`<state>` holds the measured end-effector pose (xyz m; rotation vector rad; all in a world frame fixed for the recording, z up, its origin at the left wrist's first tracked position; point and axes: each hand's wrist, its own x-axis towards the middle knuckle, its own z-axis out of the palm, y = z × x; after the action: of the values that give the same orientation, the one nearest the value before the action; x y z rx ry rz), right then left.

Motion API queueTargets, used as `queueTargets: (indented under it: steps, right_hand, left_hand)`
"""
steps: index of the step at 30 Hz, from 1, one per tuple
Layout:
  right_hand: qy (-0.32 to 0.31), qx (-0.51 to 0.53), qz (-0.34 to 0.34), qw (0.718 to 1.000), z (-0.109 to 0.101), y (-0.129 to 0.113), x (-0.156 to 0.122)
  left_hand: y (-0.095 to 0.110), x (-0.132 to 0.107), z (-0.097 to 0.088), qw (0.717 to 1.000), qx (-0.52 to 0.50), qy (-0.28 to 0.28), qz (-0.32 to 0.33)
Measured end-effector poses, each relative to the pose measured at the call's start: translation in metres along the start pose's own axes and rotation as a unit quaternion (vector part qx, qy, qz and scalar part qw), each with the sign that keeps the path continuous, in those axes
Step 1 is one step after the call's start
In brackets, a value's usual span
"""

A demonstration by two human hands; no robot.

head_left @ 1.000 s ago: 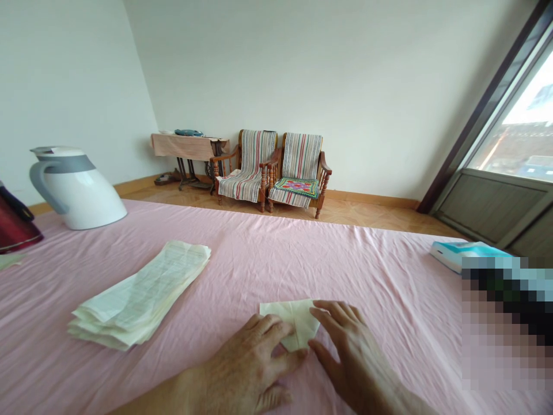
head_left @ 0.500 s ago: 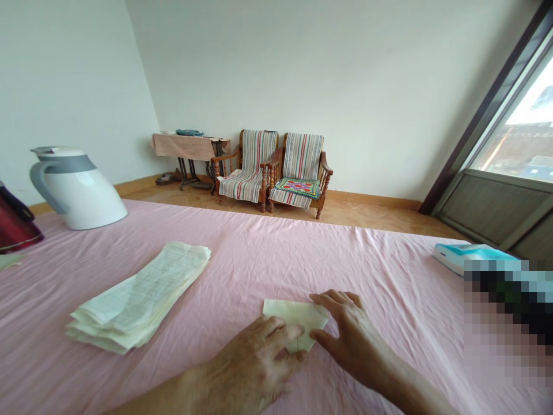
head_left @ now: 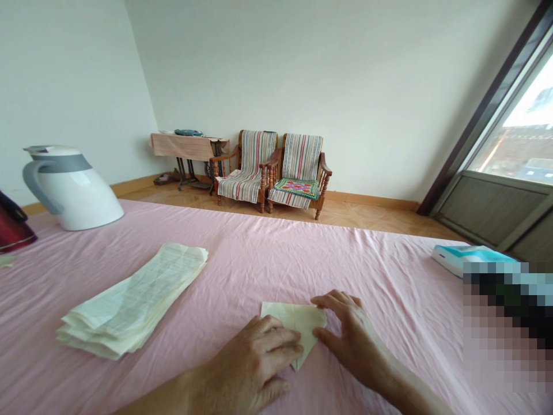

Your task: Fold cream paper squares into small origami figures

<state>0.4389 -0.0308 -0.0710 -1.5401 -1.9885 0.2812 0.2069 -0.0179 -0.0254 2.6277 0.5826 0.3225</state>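
A small folded piece of pale yellow-green paper (head_left: 307, 328) lies on the pink cloth in front of me, its lower end narrowing to a point. Across its left part rests my left hand (head_left: 263, 357), open, with the fingers stretched over the paper and the thumb off to the near side. My right hand (head_left: 348, 325) is at the paper's right edge, open, thumb and fingers spread apart and their tips touching it. Further left sits a loose stack of similar pale paper sheets (head_left: 133, 300), away from both hands.
A white and grey jug (head_left: 88, 193) and part of a red kettle (head_left: 12, 225) stand at the left on the pink cloth (head_left: 242, 259). A blue and white packet (head_left: 466, 256) lies at the right beside a blurred patch. Two armchairs (head_left: 298, 158) stand beyond.
My left hand has shifted slightly down, its thumb now apart from the paper, so more of the pointed lower end shows. The right hand has hardly moved.
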Motion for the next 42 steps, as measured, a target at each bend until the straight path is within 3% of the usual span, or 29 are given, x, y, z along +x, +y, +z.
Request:
queueTargets:
  steps: [8, 16, 22, 30, 36, 42]
  right_hand:
    - [-0.026, 0.102, 0.088, 0.991, -0.003, -0.007, 0.012]
    - [-0.048, 0.171, 0.082, 0.981, -0.004, -0.012, 0.011]
    - [-0.039, 0.203, 0.037, 0.978, 0.004, -0.01, 0.01]
    - [-0.019, 0.049, -0.033, 0.998, 0.004, -0.01, 0.004]
    - [-0.01, -0.017, -0.06, 0.998, 0.003, -0.016, 0.0]
    - [0.001, -0.014, -0.069, 0.998, 0.003, -0.014, -0.002]
  left_hand:
    - [-0.001, 0.001, -0.001, 1.0, 0.018, -0.018, -0.005]
    - [-0.001, 0.002, 0.001, 1.0, 0.014, 0.011, 0.006]
    - [-0.001, 0.002, 0.002, 1.0, 0.022, 0.005, -0.002]
    - [-0.013, -0.002, 0.009, 0.993, 0.086, 0.082, 0.0]
    - [-0.02, 0.016, 0.011, 0.981, 0.043, 0.169, -0.085]
    - [-0.032, 0.029, 0.015, 0.984, 0.017, 0.146, -0.101]
